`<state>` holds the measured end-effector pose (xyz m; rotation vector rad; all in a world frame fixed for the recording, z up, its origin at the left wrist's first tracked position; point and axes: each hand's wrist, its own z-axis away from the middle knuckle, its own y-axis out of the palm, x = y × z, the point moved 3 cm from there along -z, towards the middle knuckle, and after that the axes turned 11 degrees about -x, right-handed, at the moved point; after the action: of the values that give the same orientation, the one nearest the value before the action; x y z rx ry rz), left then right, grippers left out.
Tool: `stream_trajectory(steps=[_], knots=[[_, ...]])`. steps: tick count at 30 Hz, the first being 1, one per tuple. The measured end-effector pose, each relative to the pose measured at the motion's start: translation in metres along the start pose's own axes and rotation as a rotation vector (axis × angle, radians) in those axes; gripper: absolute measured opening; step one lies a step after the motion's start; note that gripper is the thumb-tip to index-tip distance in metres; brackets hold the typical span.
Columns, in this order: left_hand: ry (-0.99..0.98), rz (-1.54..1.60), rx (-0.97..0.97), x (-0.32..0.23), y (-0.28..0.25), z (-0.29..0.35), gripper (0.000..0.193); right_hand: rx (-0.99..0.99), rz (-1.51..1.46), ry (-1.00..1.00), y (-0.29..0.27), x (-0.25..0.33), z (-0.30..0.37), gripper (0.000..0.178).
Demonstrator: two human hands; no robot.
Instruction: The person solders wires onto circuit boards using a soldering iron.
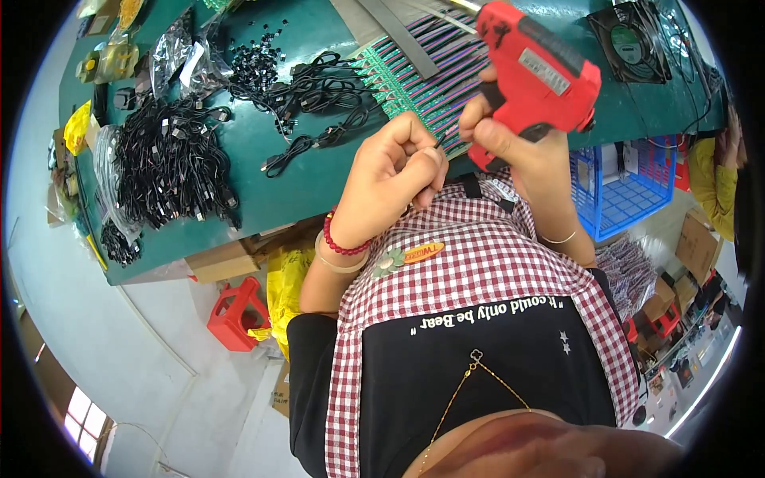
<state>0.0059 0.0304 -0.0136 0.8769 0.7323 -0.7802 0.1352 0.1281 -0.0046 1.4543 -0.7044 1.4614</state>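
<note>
My right hand grips a red soldering gun with a black upper side; its front end points away to the upper left, over the bench. Pinched in my closed left hand is the end of a thin black cable. Both hands are close together at the bench's near edge, in front of my checked apron. Just beyond them lies a row of green circuit boards with dark and pink strips behind. A flat grey metal bar rests across these strips.
On the green bench lie coiled black cables, a large cable heap, small black parts and plastic bags. A black fan stands far right. Below are a blue crate and red stool.
</note>
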Motion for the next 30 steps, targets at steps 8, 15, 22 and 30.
stream_trajectory(steps=[8, 15, 22, 30], knots=[[0.068, -0.186, -0.029, 0.004, 0.002, -0.002, 0.007, 0.042, 0.184, 0.067, 0.006, 0.003, 0.009, 0.014], [0.189, -0.17, -0.059, 0.001, 0.004, 0.0, 0.009, -0.003, -0.039, 0.122, 0.005, 0.004, 0.007, 0.042], [0.597, -0.536, -0.062, -0.014, 0.008, 0.003, 0.009, 0.068, -0.33, 0.26, 0.005, -0.004, 0.002, 0.04], [0.757, -0.758, -0.154, -0.016, 0.003, 0.002, 0.012, 0.001, -0.275, 0.174, -0.009, -0.014, 0.004, 0.039]])
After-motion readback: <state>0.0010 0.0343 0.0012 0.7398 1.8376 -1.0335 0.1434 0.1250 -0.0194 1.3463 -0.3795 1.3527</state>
